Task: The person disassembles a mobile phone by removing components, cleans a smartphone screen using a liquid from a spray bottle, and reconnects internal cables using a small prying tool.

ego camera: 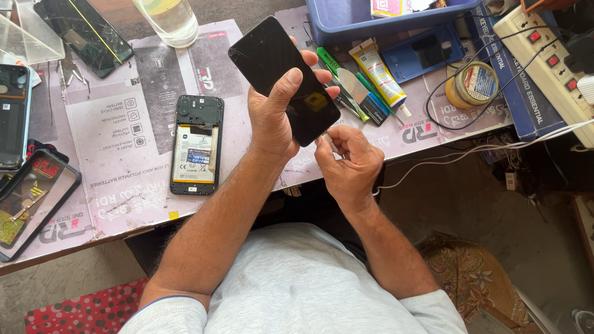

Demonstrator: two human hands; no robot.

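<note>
Left grip clasps a black phone screen panel tilted above the worktop, while the right grip pinches a thin metal tool at the panel's lower edge, with an opened phone lying just left.

A black phone screen is gripped in the left hand, while a thin metal tool is pinched in the right hand at its lower edge. An opened phone is laid on the mat nearby.
</note>
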